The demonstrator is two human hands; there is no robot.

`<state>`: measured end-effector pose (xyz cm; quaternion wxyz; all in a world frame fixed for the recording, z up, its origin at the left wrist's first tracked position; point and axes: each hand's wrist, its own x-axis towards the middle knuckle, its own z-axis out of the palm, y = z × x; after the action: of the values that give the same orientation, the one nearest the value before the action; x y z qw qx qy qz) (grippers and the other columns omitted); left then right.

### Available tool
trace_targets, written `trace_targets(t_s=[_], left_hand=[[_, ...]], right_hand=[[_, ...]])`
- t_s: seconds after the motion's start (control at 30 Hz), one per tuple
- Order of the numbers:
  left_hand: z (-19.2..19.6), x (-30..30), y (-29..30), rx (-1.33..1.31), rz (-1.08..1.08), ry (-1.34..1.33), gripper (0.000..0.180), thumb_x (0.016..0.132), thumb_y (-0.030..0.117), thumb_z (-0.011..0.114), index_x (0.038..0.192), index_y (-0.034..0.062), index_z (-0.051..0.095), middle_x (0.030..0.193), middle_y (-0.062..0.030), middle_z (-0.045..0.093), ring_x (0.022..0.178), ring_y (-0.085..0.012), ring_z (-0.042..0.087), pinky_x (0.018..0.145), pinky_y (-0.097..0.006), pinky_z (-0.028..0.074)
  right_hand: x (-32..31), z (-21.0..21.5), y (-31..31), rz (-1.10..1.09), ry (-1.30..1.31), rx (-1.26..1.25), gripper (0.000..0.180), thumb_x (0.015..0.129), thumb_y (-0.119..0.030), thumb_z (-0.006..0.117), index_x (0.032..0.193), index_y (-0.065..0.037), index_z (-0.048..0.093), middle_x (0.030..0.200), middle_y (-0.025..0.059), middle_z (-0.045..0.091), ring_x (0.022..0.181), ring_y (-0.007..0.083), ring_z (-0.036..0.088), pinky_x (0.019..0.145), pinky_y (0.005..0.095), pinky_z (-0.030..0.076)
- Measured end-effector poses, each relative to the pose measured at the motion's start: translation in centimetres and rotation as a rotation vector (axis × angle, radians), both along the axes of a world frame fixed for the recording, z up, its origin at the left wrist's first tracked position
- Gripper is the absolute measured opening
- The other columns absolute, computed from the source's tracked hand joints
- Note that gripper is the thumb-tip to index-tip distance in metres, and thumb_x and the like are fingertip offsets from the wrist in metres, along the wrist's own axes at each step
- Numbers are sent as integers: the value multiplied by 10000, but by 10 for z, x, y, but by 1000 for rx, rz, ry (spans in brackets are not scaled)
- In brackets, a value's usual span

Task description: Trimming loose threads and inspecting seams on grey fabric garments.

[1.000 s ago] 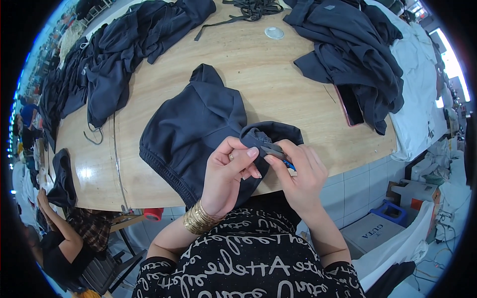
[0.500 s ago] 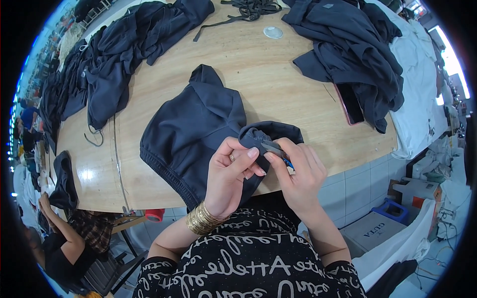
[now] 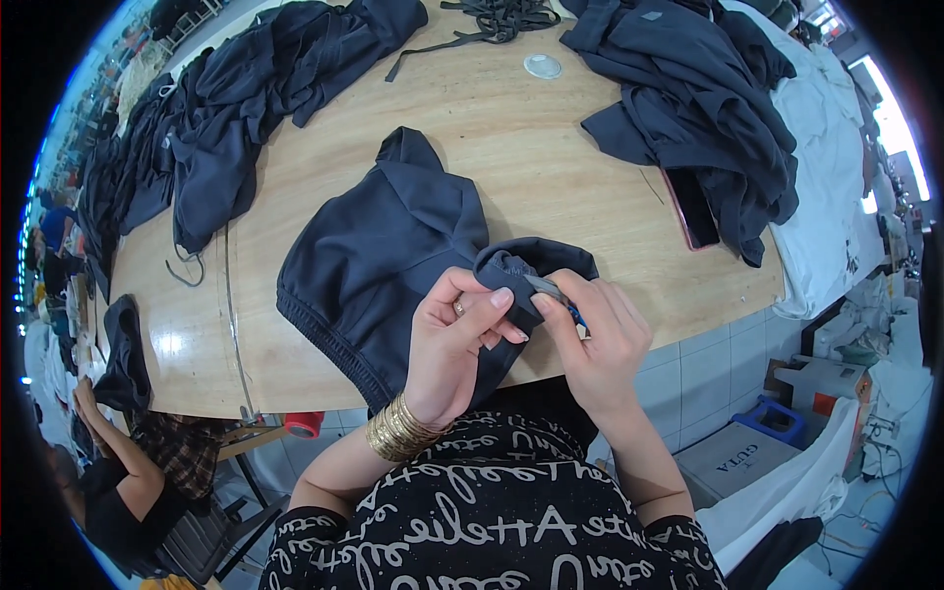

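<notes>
Left hand point(image 3: 447, 339) pinches the turned-up end of a dark garment point(image 3: 364, 246) between thumb and fingers, while the right hand point(image 3: 605, 339) grips snips point(image 3: 547, 288) with a grey blade and blue handle. Both hands meet over the near edge of a wooden table point(image 3: 531, 128), the snips' tip close against the gathered cloth; whether it touches a thread cannot be told. The garment lies mostly flat on the table, left of the hands and in front of the wearer, its ribbed band slanting down toward the near edge and its other end bunched at the fingertips. Gold bangles point(image 3: 401, 433) circle the left wrist, and a ring point(image 3: 458, 310) sits on a finger of the same hand.

Farther back, one dark pile point(image 3: 226, 118) spreads across the table's left side, and a second heap point(image 3: 688, 108) fills the right, partly covering a phone point(image 3: 698, 211). Flat black cords point(image 3: 501, 18) lie tangled at the far edge, near a pale disc point(image 3: 542, 66). White cloth point(image 3: 826, 138) drapes along the right end. Below, at right, a blue stool point(image 3: 777, 423) stands beside a grey box point(image 3: 737, 457). At lower left, a co-worker point(image 3: 123, 492) in a black top reaches toward a dark piece point(image 3: 123, 359) at the table's edge.
</notes>
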<state>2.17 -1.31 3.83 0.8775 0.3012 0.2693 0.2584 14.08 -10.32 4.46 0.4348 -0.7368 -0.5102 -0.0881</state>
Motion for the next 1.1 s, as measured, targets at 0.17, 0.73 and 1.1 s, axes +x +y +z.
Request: trace_targets(t_s=[0.17,0.73,1.1], left_hand=[[-5,-2,2,13,-23,-39,52,876,86,562,864,83,511,818,-31,604,728,-105,613,615,-198,413],[-2,-5,11,72,38,-89,159,981,196,326,1072,87,398,1030,-104,584,885,-185,622,787,-334,508],[-26,-24,45,-170,192,-139,200,977,255,353,998,106,485,949,-30,590,898,-169,606,784,-321,513]], right_hand=[[0,2,0,16,85,82,255,713,-130,724,923,-41,611,650,39,538,516,146,457,468,251,361],[-1,-6,-8,66,761,-90,273,733,-52,715,978,-32,598,857,15,603,663,41,472,589,178,396],[0,-35,-7,212,318,-131,168,676,-9,730,806,-30,624,850,40,505,601,111,557,536,231,403]])
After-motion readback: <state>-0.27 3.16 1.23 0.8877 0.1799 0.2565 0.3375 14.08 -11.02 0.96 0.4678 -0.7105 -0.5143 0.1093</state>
